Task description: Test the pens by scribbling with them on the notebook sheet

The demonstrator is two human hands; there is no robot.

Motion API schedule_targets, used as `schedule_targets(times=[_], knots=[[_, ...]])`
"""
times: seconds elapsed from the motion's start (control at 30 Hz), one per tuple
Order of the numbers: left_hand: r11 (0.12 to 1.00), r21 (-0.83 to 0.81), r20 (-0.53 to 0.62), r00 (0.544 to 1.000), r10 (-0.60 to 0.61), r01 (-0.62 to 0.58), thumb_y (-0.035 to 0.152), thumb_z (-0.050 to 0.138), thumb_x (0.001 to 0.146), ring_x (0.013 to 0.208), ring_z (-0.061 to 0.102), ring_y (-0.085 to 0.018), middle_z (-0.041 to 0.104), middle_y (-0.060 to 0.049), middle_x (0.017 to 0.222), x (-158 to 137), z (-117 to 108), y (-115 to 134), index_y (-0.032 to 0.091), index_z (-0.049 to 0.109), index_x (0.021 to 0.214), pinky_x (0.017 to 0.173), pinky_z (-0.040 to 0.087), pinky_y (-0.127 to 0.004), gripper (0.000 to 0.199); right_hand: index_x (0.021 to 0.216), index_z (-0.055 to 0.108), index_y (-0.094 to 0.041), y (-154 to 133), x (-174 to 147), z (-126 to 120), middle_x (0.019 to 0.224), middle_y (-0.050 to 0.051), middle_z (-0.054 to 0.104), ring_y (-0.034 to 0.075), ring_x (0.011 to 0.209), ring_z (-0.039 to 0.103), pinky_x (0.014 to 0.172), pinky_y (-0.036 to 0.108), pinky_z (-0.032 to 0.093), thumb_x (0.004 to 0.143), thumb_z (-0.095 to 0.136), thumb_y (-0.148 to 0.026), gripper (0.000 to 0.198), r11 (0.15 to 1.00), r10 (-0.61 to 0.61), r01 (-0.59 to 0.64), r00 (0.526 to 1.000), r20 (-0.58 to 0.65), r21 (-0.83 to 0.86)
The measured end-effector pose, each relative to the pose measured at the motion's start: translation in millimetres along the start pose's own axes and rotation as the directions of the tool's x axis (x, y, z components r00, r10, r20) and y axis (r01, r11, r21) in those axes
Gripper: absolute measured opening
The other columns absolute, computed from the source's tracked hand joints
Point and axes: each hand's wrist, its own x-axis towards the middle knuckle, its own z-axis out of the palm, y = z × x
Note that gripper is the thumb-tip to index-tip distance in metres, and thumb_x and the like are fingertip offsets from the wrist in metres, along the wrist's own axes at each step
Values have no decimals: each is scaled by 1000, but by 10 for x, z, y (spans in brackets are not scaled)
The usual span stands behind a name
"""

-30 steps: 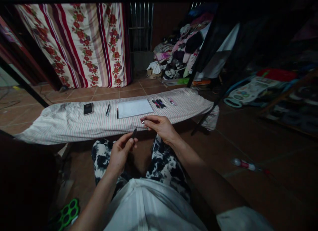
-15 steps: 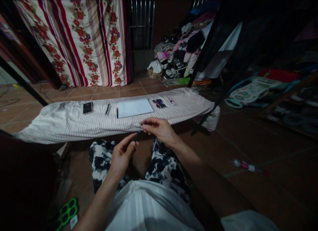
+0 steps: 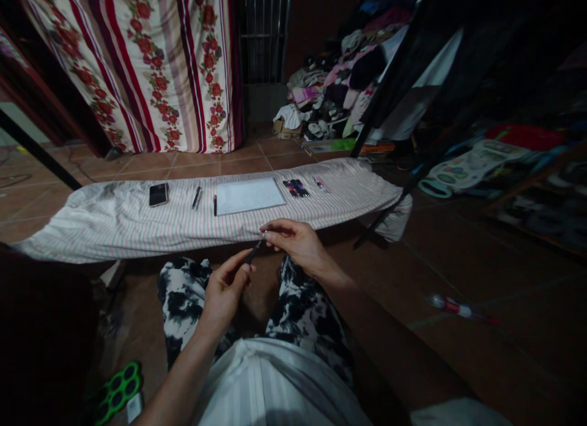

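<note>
Between thumb and fingers, my left hand point(image 3: 224, 294) grips the dark barrel of a slim pen point(image 3: 252, 253), tilted up to the right over my lap. My right hand point(image 3: 298, 246) pinches at the pen's upper end, where a small shiny bit shows; whether that is the tip or a loose part I cannot tell. Beyond the hands, a spiral notebook point(image 3: 250, 197) lies open on the striped cloth point(image 3: 128, 230). A black pen point(image 3: 215, 205) lies along its left edge, and another pen point(image 3: 197, 198) sits farther left.
Left on the cloth is a phone point(image 3: 158, 194). Right of the notebook lie a bunch of dark pens point(image 3: 296, 189) and a pinkish item point(image 3: 321, 184). A plastic bottle point(image 3: 452, 305) rests on the floor at right, a green holed object point(image 3: 120, 389) at lower left. Dark slanting posts point(image 3: 385, 215) flank the bench.
The view has shifted slightly, so the background sits a little differently. Both hands keep the same hold on the pen, with almost no movement.
</note>
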Motion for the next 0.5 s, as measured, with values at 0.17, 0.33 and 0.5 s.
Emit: schedule_targets(times=[0.17, 0.33, 0.5], knots=[[1000, 14, 1, 1000, 14, -14, 32, 63, 73, 57, 51, -9, 66, -3, 78, 25, 4, -33, 16, 65, 107, 55, 40, -20, 37, 80, 67, -17, 30, 12, 3, 70, -1, 63, 9, 61, 56, 55, 21, 43, 64, 70, -29, 20, 1000, 6, -5, 999, 52, -29], [1000, 18, -8, 1000, 9, -8, 32, 64, 72, 56, 51, -9, 66, -3, 76, 16, 19, -36, 15, 65, 106, 53, 41, -20, 38, 82, 67, -16, 41, -11, 3, 74, 0, 64, 9, 62, 56, 55, 21, 43, 65, 70, -30, 22, 999, 4, 0, 997, 81, -46], [1000, 23, -12, 1000, 0, 0, 31, 64, 71, 55, 51, -9, 67, -4, 76, 19, 24, 1, 14, 65, 105, 53, 41, -20, 38, 81, 67, -17, 39, -28, -10, 75, 1, 64, 9, 62, 56, 56, 21, 44, 65, 70, -32, 23, 998, 8, -3, 997, 83, -57]])
